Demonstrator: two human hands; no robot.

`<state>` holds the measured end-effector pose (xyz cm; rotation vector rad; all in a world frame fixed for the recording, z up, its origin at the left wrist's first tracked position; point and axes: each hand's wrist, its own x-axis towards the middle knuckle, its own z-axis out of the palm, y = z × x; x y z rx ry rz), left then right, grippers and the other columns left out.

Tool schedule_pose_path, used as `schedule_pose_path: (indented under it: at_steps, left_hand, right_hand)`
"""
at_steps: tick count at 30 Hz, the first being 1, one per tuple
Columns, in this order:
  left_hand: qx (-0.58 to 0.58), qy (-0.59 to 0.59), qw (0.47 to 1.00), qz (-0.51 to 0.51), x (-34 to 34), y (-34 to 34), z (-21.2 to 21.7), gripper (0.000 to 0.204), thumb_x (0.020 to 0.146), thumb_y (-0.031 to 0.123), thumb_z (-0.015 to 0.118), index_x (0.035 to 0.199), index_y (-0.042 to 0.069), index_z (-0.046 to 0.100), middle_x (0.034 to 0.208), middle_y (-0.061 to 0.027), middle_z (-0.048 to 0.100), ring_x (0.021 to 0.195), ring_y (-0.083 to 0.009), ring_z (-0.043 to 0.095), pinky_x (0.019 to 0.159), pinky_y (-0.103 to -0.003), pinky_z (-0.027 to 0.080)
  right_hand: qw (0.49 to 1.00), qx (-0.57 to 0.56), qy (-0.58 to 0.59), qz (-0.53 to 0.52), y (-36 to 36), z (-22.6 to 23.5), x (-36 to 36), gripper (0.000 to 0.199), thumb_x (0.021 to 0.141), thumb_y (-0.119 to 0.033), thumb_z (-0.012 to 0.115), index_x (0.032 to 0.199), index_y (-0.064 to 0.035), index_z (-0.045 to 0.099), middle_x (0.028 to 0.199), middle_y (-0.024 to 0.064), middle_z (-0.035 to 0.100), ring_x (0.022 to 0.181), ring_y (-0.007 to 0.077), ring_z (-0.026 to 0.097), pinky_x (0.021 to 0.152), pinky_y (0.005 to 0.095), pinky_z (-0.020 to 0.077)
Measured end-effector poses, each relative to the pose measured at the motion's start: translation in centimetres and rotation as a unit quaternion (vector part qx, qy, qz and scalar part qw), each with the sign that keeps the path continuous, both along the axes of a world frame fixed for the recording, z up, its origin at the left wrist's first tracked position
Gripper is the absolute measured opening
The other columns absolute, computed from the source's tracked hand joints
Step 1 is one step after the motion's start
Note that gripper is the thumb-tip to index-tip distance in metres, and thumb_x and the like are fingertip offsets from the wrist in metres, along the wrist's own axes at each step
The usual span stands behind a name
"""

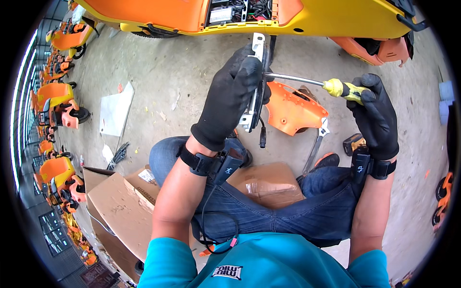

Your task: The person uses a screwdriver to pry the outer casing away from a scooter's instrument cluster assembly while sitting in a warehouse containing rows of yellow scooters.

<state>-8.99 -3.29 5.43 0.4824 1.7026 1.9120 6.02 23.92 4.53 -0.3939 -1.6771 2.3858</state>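
Note:
My left hand (236, 89), in a black glove, grips a long narrow part with a silver metal bracket (258, 45) and a dark body. A short black cable with a plug (262, 137) hangs from its lower end. In my gloved right hand (377, 113) is a screwdriver (345, 89) with a yellow and black handle, held by the fingers. Its metal shaft points left, and the tip meets the dark side of the part; whether a screw sits there is hidden. Below the shaft, an orange plastic panel (293, 110) lies on the floor.
A yellow and orange scooter (336, 17) with an open wiring compartment stands ahead. An adjustable wrench (314, 149) and a yellow-black tool (354, 143) lie near my right leg. Cardboard boxes (117, 204) stand at my left and between my legs. More scooters (60, 103) line the left side.

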Motion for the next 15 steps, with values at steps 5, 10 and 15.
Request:
schedule_pose_path:
  at_steps: [5,10,15]
  left_hand:
    - [-0.050,0.125,0.991,-0.018,2.2,0.8,4.2,0.047,0.102,0.031,0.048,0.136,-0.002,0.049,0.095,-0.0081,0.064,0.078,-0.0126,0.061,0.070,-0.027,0.051]
    - [-0.048,0.264,0.962,-0.057,5.8,0.7,7.9,0.046,0.102,0.028,0.050,0.136,-0.002,0.049,0.098,-0.0090,0.064,0.080,-0.0132,0.061,0.071,-0.027,0.050]
    - [-0.036,0.352,0.931,-0.091,8.3,0.9,9.2,0.046,0.101,0.029,0.050,0.135,-0.002,0.050,0.099,-0.0097,0.064,0.081,-0.0147,0.061,0.072,-0.028,0.050]
  right_hand:
    - [0.982,0.121,-0.139,0.038,0.7,2.6,0.2,0.038,0.099,-0.023,0.060,0.131,-0.0028,0.051,0.103,0.0079,0.061,0.080,0.0155,0.061,0.072,0.0261,0.0516]
    - [0.971,0.160,-0.155,0.087,3.7,0.5,0.7,0.058,0.096,-0.035,0.060,0.141,-0.0025,0.048,0.116,0.0128,0.063,0.089,0.0148,0.060,0.077,0.0269,0.0517]
    - [0.929,0.286,-0.231,0.037,7.5,-3.8,-2.9,0.053,0.097,-0.034,0.058,0.139,-0.0024,0.049,0.110,0.0121,0.062,0.083,0.0133,0.058,0.073,0.0253,0.0490]
